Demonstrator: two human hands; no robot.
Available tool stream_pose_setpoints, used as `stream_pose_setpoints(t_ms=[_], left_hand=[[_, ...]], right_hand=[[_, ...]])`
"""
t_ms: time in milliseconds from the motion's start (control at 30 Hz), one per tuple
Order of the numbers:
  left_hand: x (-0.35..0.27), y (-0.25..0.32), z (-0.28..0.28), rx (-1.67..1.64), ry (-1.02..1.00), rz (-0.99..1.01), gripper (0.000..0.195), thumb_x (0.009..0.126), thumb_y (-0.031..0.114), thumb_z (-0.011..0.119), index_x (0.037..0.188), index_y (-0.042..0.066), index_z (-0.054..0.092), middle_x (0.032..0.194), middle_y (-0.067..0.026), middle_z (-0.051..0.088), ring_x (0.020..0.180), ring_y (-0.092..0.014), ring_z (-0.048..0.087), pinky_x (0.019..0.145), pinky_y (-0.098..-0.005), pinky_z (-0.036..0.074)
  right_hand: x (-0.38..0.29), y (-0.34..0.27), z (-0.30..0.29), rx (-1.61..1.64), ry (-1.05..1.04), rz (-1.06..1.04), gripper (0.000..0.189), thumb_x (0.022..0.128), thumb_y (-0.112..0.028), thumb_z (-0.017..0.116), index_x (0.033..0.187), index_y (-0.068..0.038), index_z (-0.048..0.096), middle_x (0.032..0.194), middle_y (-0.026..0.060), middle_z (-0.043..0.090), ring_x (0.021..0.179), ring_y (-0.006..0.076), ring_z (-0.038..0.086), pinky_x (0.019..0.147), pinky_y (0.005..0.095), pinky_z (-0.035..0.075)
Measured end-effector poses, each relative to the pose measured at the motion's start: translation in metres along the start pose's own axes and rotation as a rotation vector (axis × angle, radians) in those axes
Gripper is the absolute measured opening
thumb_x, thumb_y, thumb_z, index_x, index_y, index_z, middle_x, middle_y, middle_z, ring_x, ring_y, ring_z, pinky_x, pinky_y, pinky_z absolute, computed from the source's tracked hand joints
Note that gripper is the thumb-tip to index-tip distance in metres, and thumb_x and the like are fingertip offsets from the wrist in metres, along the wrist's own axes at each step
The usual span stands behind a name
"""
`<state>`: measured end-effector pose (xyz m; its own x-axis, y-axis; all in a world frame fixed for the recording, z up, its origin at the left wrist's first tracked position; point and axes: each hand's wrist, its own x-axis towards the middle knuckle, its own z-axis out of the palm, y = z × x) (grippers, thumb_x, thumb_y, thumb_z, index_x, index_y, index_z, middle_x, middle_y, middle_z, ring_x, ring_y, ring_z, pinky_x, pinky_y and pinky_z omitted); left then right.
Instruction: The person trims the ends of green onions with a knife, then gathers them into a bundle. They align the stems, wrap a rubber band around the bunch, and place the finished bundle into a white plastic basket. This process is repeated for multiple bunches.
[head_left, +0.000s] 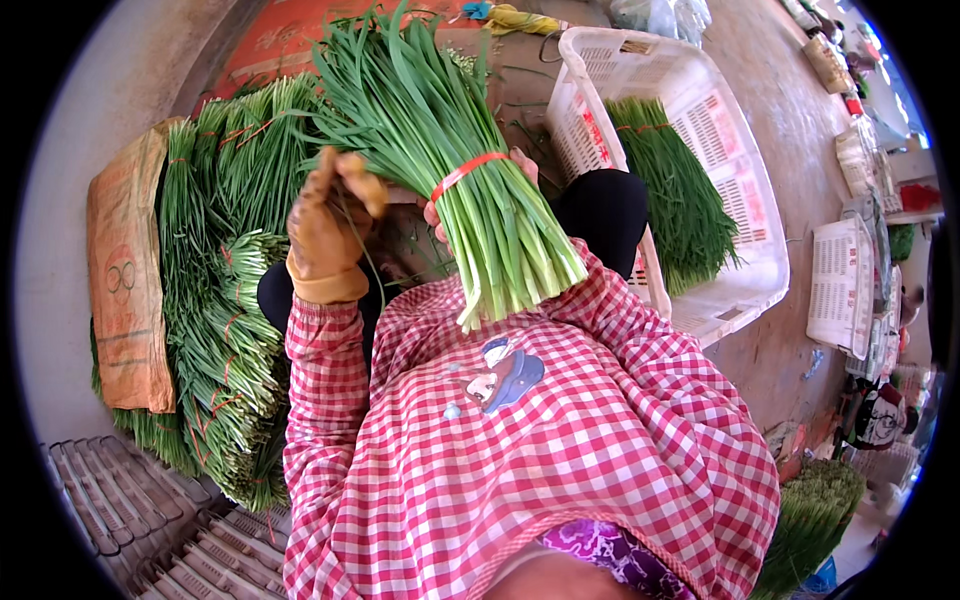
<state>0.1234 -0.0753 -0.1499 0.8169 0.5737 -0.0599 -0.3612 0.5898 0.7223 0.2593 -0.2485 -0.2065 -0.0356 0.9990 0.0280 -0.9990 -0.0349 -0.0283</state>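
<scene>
A bunch of flat green leaves, likely garlic chives (517, 240), bound with a red band (469, 174), lies across my lap with its pale cut ends towards me. My right hand (436, 217), mostly hidden beneath, holds it, with fingertips at both sides near the band. Left of the leaves is my left hand (334, 217) in a stained orange-tan glove, raised and slightly blurred. A thin green blade (367, 259) hangs from between its fingers. Many banded bunches (232, 300) are piled at the left, partly under an orange woven sack (131, 277).
At my right stands a white plastic crate (750, 180) holding similar greens (671, 202). Grey slatted crates (112, 487) are at the lower left. Loose leaf scraps litter the ground ahead, near a yellow cloth (521, 20). Another white crate (840, 285) and greens (806, 517) stand farther right.
</scene>
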Motion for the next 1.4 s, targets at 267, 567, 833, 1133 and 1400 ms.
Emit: stream_pose_setpoints(t_ms=[267, 567, 833, 1133, 1400], left_hand=[[0.058, 0.032, -0.139, -0.761, 0.067, 0.126, 0.021, 0.093, 0.006, 0.041, 0.090, -0.008, 0.055, 0.103, -0.0228, 0.063, 0.106, -0.038, 0.059, 0.087, -0.0452, 0.055], [0.045, 0.082, -0.086, -1.247, -0.078, -0.073, 0.042, 0.095, 0.021, 0.047, 0.124, -0.009, 0.043, 0.116, -0.0278, 0.055, 0.106, -0.038, 0.056, 0.092, -0.0486, 0.050], [-0.002, 0.070, -0.112, -0.605, -0.331, 0.032, 0.051, 0.097, 0.042, 0.043, 0.116, -0.004, 0.054, 0.119, -0.0166, 0.059, 0.105, -0.023, 0.057, 0.086, -0.0308, 0.049], [-0.003, -0.024, -0.002, -0.128, -0.171, -0.148, 0.050, 0.099, 0.038, 0.039, 0.133, 0.002, 0.042, 0.127, -0.0161, 0.054, 0.110, -0.024, 0.057, 0.100, -0.0348, 0.042], [0.013, -0.024, -0.030, 1.107, 0.108, 0.699, 0.046, 0.094, 0.014, 0.048, 0.136, -0.003, 0.037, 0.134, -0.0195, 0.047, 0.122, -0.027, 0.048, 0.104, -0.0373, 0.038]], right_hand=[[-0.002, 0.006, -0.007, 0.106, -0.193, 0.142, 0.117, 0.067, -0.067, 0.065, 0.141, 0.009, 0.017, 0.129, 0.0282, 0.043, 0.113, 0.0395, 0.052, 0.094, 0.0500, 0.046], [-0.011, 0.006, 0.003, 0.063, -0.174, 0.204, 0.111, 0.069, -0.063, 0.064, 0.139, 0.011, 0.019, 0.127, 0.0284, 0.044, 0.110, 0.0392, 0.054, 0.092, 0.0491, 0.048], [-0.015, -0.008, 0.001, -0.451, 0.329, -0.177, 0.060, 0.087, -0.051, 0.052, 0.109, 0.004, 0.060, 0.096, 0.0163, 0.068, 0.083, 0.0240, 0.067, 0.080, 0.0364, 0.055], [0.007, 0.003, 0.030, -0.715, 0.139, -0.095, 0.050, 0.087, -0.043, 0.059, 0.109, 0.002, 0.059, 0.094, 0.0115, 0.068, 0.075, 0.0170, 0.067, 0.072, 0.0281, 0.056], [0.013, -0.015, 0.069, -1.444, 0.552, 0.072, 0.061, 0.087, -0.056, 0.056, 0.101, 0.003, 0.064, 0.094, 0.0105, 0.067, 0.083, 0.0158, 0.064, 0.074, 0.0283, 0.052]])
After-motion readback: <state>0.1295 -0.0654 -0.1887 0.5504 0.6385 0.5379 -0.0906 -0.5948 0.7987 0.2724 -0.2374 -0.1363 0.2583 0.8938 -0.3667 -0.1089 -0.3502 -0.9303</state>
